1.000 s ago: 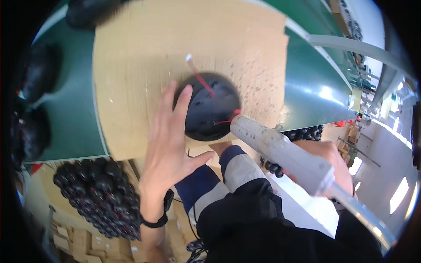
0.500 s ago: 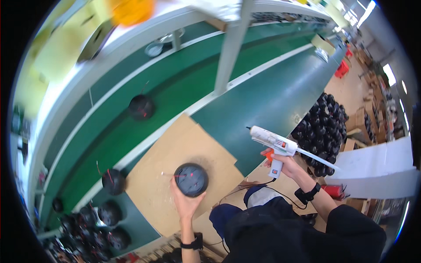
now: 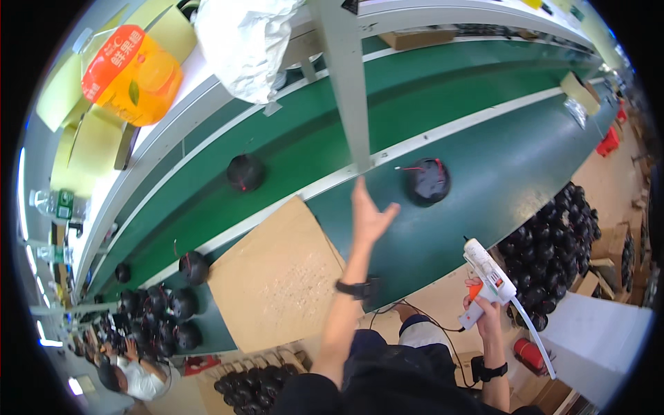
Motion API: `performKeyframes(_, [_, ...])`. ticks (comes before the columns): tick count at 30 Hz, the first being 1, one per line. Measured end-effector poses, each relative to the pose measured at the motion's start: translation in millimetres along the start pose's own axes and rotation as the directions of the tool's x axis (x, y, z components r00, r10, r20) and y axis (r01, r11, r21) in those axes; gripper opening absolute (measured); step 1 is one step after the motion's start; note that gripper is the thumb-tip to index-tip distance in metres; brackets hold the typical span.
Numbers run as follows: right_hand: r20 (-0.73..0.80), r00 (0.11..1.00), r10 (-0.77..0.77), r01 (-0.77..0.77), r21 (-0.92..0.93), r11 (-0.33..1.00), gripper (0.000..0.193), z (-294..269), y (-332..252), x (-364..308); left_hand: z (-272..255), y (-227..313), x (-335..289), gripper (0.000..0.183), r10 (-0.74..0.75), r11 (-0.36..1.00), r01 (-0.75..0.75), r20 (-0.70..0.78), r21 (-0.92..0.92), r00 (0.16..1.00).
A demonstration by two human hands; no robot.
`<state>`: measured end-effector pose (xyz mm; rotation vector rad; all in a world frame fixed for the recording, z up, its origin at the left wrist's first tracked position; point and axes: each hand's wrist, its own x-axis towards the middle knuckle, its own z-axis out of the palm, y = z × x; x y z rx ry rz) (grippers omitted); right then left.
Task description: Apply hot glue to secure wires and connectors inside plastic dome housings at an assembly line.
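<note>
My left hand [image 3: 372, 218] is stretched out over the green workbench, fingers apart and holding nothing. Just beyond it to the right, and apart from it, a black round housing [image 3: 430, 184] lies on the bench with a red wire ending in a white connector. Lower right, my right hand [image 3: 487, 312] grips a white glue gun [image 3: 492, 275] by its handle, a finger at the orange trigger. The gun's dark nozzle points up and left, and a long white glue stick trails from its rear. Left of my left arm lies a stained cardboard sheet [image 3: 277, 277] with nothing on it.
Another housing [image 3: 245, 172] sits on the green conveyor belt [image 3: 304, 142]. Several more cluster at the bench's left end, and a large heap [image 3: 546, 242] stands at the right. A grey post [image 3: 346, 90] rises beyond my left hand. A co-worker [image 3: 138, 373] is at lower left.
The housing that was in my left hand over the cardboard now lies farther right on the bench, released. My left hand has opened. The view has shifted; the glue gun stays in my right hand.
</note>
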<state>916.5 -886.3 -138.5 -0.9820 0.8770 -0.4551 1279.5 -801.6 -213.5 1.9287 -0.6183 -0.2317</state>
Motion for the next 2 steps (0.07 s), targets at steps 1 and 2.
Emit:
performKeyframes(1, [0.003,1.0,0.005,-0.005,-0.025,1.0,0.052,-7,1,5,-31,-18,7,0.101,-0.097,0.995,0.097,-0.026,0.019,0.995])
performKeyframes(2, [0.015,1.0,0.026,-0.025,-0.026,0.999,0.052,-9,4,12,-70,-32,16,0.104,-0.157,0.977,0.176,-0.156,0.117,0.975])
